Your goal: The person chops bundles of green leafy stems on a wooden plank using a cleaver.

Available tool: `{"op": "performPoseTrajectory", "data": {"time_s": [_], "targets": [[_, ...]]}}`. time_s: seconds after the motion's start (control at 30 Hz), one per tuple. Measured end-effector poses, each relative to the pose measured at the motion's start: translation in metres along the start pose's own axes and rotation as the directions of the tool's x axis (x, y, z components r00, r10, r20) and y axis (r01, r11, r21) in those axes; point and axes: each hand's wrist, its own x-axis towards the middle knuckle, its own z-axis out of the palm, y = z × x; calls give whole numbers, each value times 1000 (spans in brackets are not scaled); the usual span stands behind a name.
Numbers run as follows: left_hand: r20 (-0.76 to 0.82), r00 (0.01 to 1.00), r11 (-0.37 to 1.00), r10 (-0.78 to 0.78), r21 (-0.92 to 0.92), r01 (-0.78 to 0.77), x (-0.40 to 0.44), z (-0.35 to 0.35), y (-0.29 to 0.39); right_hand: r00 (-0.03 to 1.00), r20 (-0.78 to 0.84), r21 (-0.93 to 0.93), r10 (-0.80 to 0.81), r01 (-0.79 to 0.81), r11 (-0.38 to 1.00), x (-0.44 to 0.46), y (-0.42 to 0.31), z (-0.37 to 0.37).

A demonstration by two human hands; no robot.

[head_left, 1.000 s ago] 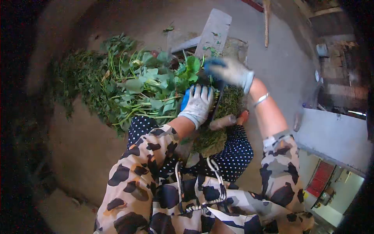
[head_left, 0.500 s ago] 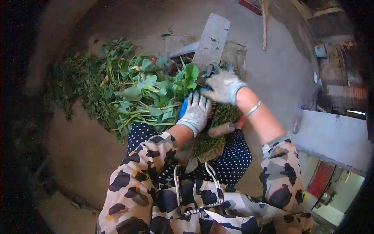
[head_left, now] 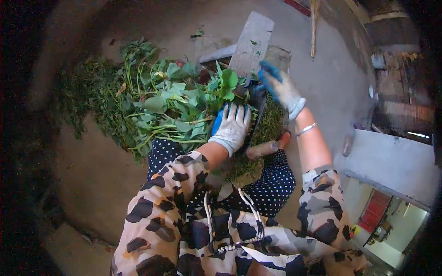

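Observation:
My left hand (head_left: 233,124), in a white glove with a blue palm, is closed over the cut end of a bundle of leafy green stems (head_left: 184,108). Just to its right, a dark blade (head_left: 260,112) slants over chopped greens. My right hand (head_left: 282,87), gloved the same way, is raised above the upper end of the blade. Its blue-coated fingers look spread, and I see nothing held in them. A round wooden handle (head_left: 262,150) lies below the blade, close to my knee.
A grey board (head_left: 252,41) leans beyond the greens. Finer-leaved plants (head_left: 87,92) lie heaped on the left. Chopped greens (head_left: 269,124) are piled between my legs. A light-coloured slab (head_left: 386,161) stands at right, and a broom-like stick (head_left: 314,32) lies farther back.
My right hand has lifted up and to the right, away from my left hand, uncovering the dark blade. The left hand stays on the stems.

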Motion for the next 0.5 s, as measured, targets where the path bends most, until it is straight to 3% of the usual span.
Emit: {"op": "performPoseTrajectory", "data": {"time_s": [0.07,0.1,0.13,0.17,0.2,0.23,0.27,0.3,0.33,0.37,0.4,0.43,0.47,0.5], "targets": [[31,999,999,-15,-30,16,0,0,0,991,-74,-267,-112,89,960,14,4,-9],[16,1000,1000,-8,-5,8,0,-2,0,991,-76,-266,-112,88,960,13,-2,-6],[18,1000,1000,-7,-5,7,0,0,0,994,99,-402,-49,85,912,9,-14,2],[-25,1000,1000,-7,-20,7,-1,4,-1,965,260,-529,41,107,842,5,-25,14],[-69,998,999,-9,-36,6,-2,7,-1,960,262,-600,-96,240,763,-2,-15,34],[-69,998,999,-9,-39,7,-5,9,0,944,330,-739,-14,267,618,-6,-6,47],[33,999,1000,-1,-18,2,-6,11,-2,923,376,-841,78,305,448,-8,-2,56],[136,991,1000,1,4,-2,-7,11,-3,923,378,-839,75,307,449,-11,-12,58],[142,990,1000,2,7,-3,-5,4,-3,870,411,-785,273,185,591,-15,-28,58],[301,954,1000,2,3,-3,-1,-4,-3,768,457,-721,448,25,693,-19,-37,57],[445,895,1000,2,0,-2,2,-9,-3,771,453,-720,447,20,694,-21,-34,53],[122,992,989,28,139,-45,2,-12,-3,873,430,-537,229,43,843,-24,-30,45],[244,969,988,26,142,-62,15,-14,-5,938,347,-323,15,105,940,-26,-25,36],[281,959,992,20,112,-53,27,-18,-8,951,304,-191,-55,117,975,-27,-29,23]]}}
